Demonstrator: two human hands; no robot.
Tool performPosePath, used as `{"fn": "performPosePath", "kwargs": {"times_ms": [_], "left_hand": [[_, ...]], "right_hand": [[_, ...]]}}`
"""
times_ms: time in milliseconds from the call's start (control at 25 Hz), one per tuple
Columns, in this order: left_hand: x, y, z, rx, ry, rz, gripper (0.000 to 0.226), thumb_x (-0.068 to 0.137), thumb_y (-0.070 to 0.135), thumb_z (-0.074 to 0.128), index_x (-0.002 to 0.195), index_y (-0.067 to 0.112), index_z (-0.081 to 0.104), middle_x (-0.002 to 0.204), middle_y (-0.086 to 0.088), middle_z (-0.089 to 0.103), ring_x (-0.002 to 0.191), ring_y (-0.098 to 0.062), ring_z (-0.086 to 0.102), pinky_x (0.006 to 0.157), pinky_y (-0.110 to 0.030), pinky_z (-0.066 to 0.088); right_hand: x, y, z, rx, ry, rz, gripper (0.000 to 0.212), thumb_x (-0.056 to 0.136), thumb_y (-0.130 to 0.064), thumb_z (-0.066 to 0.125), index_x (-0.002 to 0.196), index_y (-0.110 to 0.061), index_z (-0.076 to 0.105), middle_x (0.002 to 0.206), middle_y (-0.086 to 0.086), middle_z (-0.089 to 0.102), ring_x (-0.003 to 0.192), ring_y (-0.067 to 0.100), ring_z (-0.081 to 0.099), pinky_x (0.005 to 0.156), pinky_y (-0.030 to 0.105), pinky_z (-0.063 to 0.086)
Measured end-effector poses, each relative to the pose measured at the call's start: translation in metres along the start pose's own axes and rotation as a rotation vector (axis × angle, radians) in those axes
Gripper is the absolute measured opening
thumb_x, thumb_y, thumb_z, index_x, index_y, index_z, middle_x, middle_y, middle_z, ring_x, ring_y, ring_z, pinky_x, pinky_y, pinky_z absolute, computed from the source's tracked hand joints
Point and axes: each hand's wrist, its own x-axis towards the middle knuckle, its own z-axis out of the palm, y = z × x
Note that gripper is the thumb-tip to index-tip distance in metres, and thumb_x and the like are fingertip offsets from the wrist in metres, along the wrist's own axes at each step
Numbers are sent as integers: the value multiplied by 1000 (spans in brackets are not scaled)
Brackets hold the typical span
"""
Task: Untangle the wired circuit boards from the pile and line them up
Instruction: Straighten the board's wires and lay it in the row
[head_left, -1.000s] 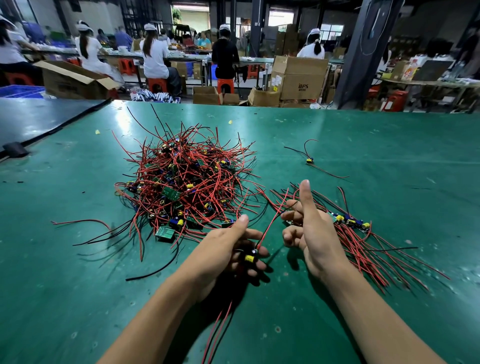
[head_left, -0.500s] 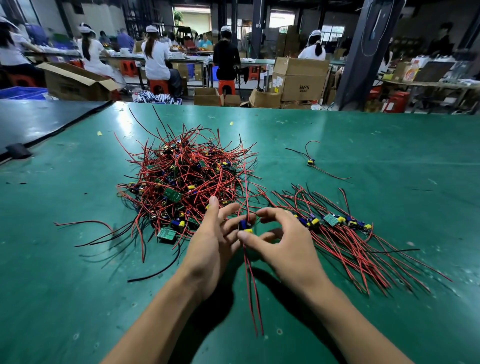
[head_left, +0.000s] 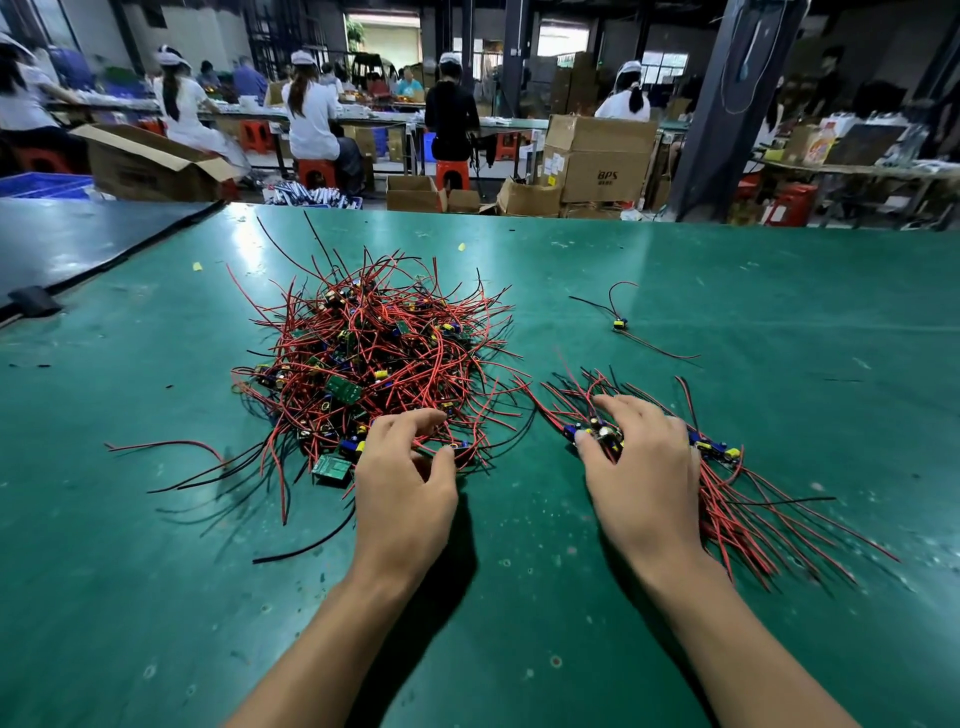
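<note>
Wired circuit boards (head_left: 363, 364) lie tangled in a pile well in from the green desk's (head_left: 779, 312) near edge, the left hand (head_left: 405, 493) curled at its near side, grip unclear, while the right hand (head_left: 644, 478) pinches one board (head_left: 602, 434) at the left end of the row (head_left: 717, 452) lined up just beside it
</note>
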Motion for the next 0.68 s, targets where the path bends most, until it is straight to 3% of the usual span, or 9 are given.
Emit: {"fn": "performPosePath", "kwargs": {"times_ms": [120,240,400,480,600,680], "left_hand": [[2,-7,3,130,-115,-42,42,85,14,70,125,19,62,117,2,60,85,-13,63,88,-35,52],[5,-9,5,196,-156,-28,39,85,19,71,124,19,66,116,2,68,97,-18,65,96,-35,50],[3,-10,6,174,-136,-3,17,83,15,73,99,19,76,94,7,73,74,5,58,76,-15,45],[1,-9,6,132,-108,2,13,81,13,73,91,21,75,85,12,71,66,10,54,70,-14,44],[1,-7,4,47,-18,31,13,82,12,73,90,21,73,81,14,70,64,3,57,65,-15,44],[-1,-3,2,-22,32,62,13,83,11,74,90,21,72,81,13,70,64,-2,59,64,-18,48]], "right_hand": [[-3,-7,1,51,7,-177,27,89,-22,73,116,-15,73,116,0,65,110,22,56,97,37,42],[-8,-12,3,174,-144,-284,19,93,-17,68,110,-11,74,107,0,69,100,17,62,94,32,49],[-11,-10,8,134,-311,-241,25,95,-27,65,115,-14,73,112,-1,71,99,15,64,95,32,50],[-10,-8,8,79,-380,-212,27,95,-30,63,115,-16,73,114,0,71,102,17,64,95,34,50],[-10,-7,9,84,-377,-195,26,95,-31,63,114,-15,74,112,-1,73,104,15,65,96,32,49],[-13,-12,9,224,-340,-137,23,96,-31,64,101,-15,78,96,-7,77,90,6,67,86,21,50]]}}
